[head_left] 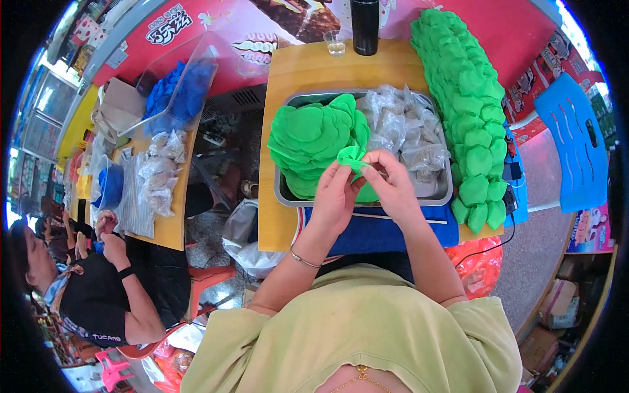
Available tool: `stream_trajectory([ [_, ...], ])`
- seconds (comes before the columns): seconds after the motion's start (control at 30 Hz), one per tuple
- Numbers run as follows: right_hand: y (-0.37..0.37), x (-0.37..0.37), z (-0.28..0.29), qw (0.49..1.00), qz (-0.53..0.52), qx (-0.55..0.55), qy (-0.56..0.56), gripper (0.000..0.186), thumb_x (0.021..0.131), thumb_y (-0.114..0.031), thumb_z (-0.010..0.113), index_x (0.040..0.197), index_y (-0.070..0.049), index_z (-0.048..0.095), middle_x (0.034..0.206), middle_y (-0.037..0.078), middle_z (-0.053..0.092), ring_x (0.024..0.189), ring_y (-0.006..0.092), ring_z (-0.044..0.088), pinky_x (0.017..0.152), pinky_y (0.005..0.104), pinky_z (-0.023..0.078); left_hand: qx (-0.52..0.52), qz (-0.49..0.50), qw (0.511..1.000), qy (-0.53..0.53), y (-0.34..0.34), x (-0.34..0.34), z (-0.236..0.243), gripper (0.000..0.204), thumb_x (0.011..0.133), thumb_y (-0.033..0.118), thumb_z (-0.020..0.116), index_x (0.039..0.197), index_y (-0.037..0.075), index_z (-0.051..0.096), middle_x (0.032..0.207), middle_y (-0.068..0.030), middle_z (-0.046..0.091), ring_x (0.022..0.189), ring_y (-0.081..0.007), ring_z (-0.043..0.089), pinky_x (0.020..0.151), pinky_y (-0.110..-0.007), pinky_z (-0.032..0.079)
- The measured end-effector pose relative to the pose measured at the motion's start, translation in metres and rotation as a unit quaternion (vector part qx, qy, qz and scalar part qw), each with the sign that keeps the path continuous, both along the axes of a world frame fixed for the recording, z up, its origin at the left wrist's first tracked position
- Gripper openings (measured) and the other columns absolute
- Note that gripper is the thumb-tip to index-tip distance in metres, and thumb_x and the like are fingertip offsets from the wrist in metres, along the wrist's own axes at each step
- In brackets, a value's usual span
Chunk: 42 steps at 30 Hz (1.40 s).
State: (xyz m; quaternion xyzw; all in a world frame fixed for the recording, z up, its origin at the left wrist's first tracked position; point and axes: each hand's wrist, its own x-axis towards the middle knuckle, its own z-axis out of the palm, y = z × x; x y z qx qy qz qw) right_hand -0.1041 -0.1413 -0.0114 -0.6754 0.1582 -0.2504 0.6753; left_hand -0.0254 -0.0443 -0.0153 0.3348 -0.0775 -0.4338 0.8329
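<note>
Between both hands, above the near side of a metal tray point(451, 190), I hold a small piece of green fabric point(352, 156) gathered in folds. My left hand point(335, 190) pinches it from the left, and my right hand point(391, 185) grips it from the right with bent fingers. Just behind my left hand, a heap of flat round green fabric pieces point(314, 134) fills the left of the tray. Clear plastic bags point(406, 124) with greyish contents lie in its right part. What the fingertips press inside the folds is hidden.
Rows of puffed green fabric pieces point(468, 111) line the table's right side. A black tumbler point(365, 27) and a clear cup point(336, 44) stand at the back. A thin pale stick point(400, 217) lies on blue cloth near me. At left, a person point(98, 288) works at another table.
</note>
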Motion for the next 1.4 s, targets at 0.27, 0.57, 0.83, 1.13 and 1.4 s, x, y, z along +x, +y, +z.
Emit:
stream_trajectory([
  [0.27, 0.012, 0.017, 0.002, 0.976, -0.168, -0.127, -0.058, 0.013, 0.082, 0.001, 0.055, 0.094, -0.002, 0.054, 0.081, 0.011, 0.059, 0.071, 0.0186, 0.060, 0.057, 0.0290, 0.045, 0.030, 0.070, 0.971, -0.227, 0.000, 0.004, -0.008, 0.022, 0.088, 0.003, 0.052, 0.110, 0.001, 0.054, 0.105, -0.0046, 0.058, 0.097, -0.0119, 0.053, 0.088, -0.028, 0.042],
  [0.57, 0.016, 0.013, -0.005, 0.980, -0.166, -0.105, -0.016, 0.016, 0.081, 0.004, 0.053, 0.096, -0.003, 0.052, 0.082, 0.009, 0.058, 0.071, 0.0164, 0.059, 0.055, 0.0259, 0.044, 0.019, 0.080, 0.974, -0.210, -0.002, 0.000, 0.010, 0.023, 0.085, 0.001, 0.057, 0.103, 0.008, 0.045, 0.095, -0.0005, 0.052, 0.090, -0.0093, 0.050, 0.081, -0.023, 0.041],
  [0.83, 0.013, 0.013, 0.003, 0.977, -0.156, -0.140, -0.040, 0.014, 0.081, 0.003, 0.053, 0.094, -0.001, 0.055, 0.087, 0.009, 0.056, 0.076, 0.0181, 0.058, 0.063, 0.0276, 0.045, 0.002, 0.067, 0.987, -0.145, -0.003, -0.002, 0.006, 0.027, 0.086, -0.002, 0.049, 0.109, 0.010, 0.041, 0.104, -0.0047, 0.052, 0.094, -0.0136, 0.053, 0.082, -0.029, 0.046],
  [1.13, 0.002, 0.006, -0.008, 0.998, 0.003, -0.049, -0.038, 0.010, 0.085, -0.003, 0.052, 0.094, 0.000, 0.054, 0.094, 0.009, 0.052, 0.089, 0.0154, 0.051, 0.079, 0.0282, 0.041, 0.017, 0.061, 0.995, -0.073, 0.001, 0.003, -0.005, 0.012, 0.091, 0.012, 0.053, 0.100, 0.005, 0.056, 0.094, -0.0010, 0.059, 0.085, -0.0082, 0.055, 0.078, -0.025, 0.047],
  [1.4, 0.014, 0.012, 0.004, 0.979, -0.140, -0.149, 0.001, 0.012, 0.084, -0.001, 0.052, 0.096, -0.001, 0.053, 0.086, 0.013, 0.055, 0.075, 0.0229, 0.057, 0.063, 0.0309, 0.045, 0.029, 0.034, 0.993, -0.111, -0.003, 0.001, 0.001, 0.014, 0.091, 0.010, 0.049, 0.101, 0.006, 0.058, 0.098, 0.0016, 0.057, 0.088, -0.0065, 0.051, 0.079, -0.022, 0.041],
])
